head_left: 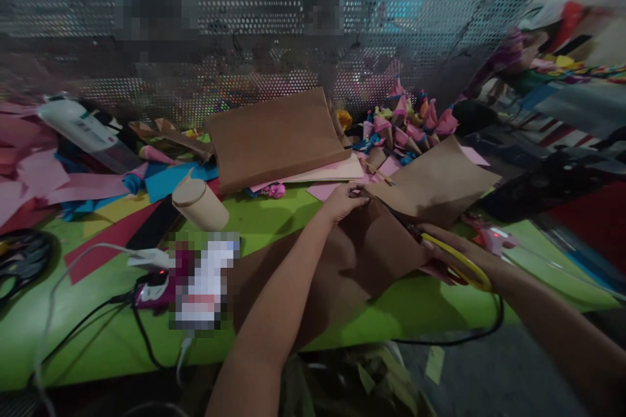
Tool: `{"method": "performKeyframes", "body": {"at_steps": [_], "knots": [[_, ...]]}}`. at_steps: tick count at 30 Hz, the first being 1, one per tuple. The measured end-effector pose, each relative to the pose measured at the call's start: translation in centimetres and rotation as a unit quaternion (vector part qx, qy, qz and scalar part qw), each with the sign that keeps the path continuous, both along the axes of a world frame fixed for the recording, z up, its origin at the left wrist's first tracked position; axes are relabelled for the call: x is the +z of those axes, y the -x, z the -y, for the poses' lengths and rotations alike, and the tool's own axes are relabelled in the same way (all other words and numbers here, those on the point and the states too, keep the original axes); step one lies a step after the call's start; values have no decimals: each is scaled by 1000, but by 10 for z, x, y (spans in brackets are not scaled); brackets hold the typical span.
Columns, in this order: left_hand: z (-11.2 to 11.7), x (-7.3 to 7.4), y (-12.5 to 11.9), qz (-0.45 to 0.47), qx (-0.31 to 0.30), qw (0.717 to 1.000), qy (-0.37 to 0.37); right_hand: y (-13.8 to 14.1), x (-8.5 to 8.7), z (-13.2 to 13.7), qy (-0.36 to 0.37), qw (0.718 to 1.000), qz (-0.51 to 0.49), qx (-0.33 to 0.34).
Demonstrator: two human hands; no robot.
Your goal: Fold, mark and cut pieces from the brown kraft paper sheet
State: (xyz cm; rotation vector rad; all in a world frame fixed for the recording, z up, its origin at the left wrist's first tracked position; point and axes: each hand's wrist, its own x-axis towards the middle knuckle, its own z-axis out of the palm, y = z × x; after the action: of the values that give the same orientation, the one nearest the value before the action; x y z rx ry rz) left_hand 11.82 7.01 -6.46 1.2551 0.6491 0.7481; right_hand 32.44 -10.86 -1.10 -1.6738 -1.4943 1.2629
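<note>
A large sheet of brown paper [342,260] lies across the green table in front of me, one part of it [437,179] raised beyond the scissor blades. My left hand [345,201] pinches the paper near its far edge, fingers pressed together. In my right hand [447,251] is a pair of scissors [462,260] with yellow handles, fingers wrapped around them. Their dark blades lie along the split in the paper and point toward my left hand. The blade tips are hard to make out against the sheet.
A folded brown paper stack [274,137] stands behind, beside pink paper cones [405,120]. To the left are a paper roll [198,202], a purple power strip [151,290] with cords, a blurred-out phone-like object [208,283] and a white bottle [83,127]. A perforated metal screen [274,45] closes the back.
</note>
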Motion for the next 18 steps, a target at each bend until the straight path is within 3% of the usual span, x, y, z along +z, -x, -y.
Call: {"method": "performKeyframes", "body": {"at_steps": [5, 18], "knots": [[-1, -2, -1, -2, -8, 1000, -4, 18, 6, -5, 59, 992, -95, -53], [-3, -6, -4, 26, -18, 999, 5, 23, 17, -14, -7, 1000, 19, -19]]}}
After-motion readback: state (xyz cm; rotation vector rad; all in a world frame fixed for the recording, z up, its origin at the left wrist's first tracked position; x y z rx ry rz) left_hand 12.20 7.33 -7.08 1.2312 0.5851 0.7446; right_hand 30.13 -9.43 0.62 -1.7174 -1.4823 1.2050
